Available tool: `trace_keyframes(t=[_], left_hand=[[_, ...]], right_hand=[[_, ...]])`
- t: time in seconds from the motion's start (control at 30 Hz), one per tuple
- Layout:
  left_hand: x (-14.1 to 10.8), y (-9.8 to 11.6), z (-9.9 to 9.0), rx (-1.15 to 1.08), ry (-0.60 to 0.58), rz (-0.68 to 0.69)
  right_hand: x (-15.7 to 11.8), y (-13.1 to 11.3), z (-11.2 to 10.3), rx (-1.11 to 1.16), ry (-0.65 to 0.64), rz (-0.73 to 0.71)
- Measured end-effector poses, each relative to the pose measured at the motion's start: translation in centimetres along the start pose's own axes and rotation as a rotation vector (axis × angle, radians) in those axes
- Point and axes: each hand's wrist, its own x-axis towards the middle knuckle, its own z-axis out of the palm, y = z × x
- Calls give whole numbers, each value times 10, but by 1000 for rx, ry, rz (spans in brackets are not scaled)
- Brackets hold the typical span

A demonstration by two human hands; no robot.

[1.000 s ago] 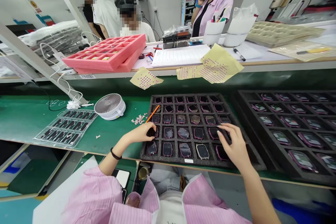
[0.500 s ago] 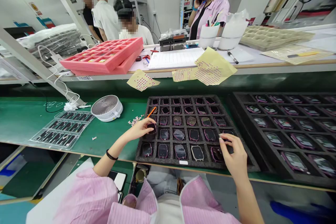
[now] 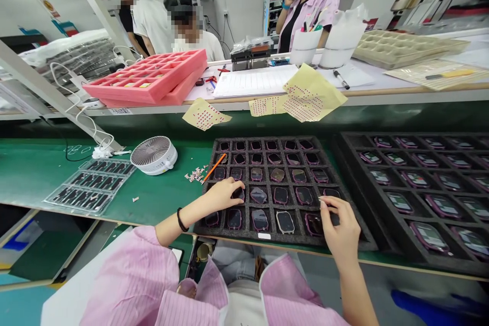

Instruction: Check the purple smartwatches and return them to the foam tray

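Observation:
My left hand reaches over the left part of a black foam tray. Its thumb and fingers close around a dark watch case in the second column, and the fingers cover part of it. My right hand is over the tray's right side with thumb and forefinger pinched together; whether a small piece is between them I cannot make out. Below its fingertips lies a purple-rimmed watch case. A silver-rimmed watch case sits in the front row, among several purple-rimmed ones.
An orange stick leans across the tray's left edge beside small loose pieces. Left of them stand a white fan and a clear tray of black parts. Another black tray is at right. A shelf with pink foam trays crosses behind; several people are beyond.
My left hand has shifted right, from a watch case in the first column to one in the second. The orange stick shows more fully. My right hand stays nearly where it was.

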Motion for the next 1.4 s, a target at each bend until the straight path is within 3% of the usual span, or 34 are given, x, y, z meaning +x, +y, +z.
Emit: trace_keyframes(t=[0.17,0.3,0.47,0.67,0.8,0.9,1.07,1.2,1.33,1.4], left_hand=[[3,0,-2,94,-71,101],[7,-7,6,200,-10,105],[7,-6,7,171,69,68],[14,34,-5,159,178,-1],[34,63,7,285,71,-50],[48,72,17,325,43,-61],[54,66,23,318,9,-10],[51,59,14,232,16,47],[57,69,-1,104,118,176],[63,80,-6,112,115,239]], right_hand=[[0,-1,0,4,2,-5],[-1,1,0,5,9,-31],[-2,3,0,37,12,-43],[-3,5,-1,65,-3,-67],[-4,6,-2,78,-2,-79],[-5,6,-2,85,6,-85],[-5,5,-2,90,23,-100],[-5,6,-2,95,37,-107],[-5,6,-1,93,44,-109],[-5,6,-1,91,50,-111]])
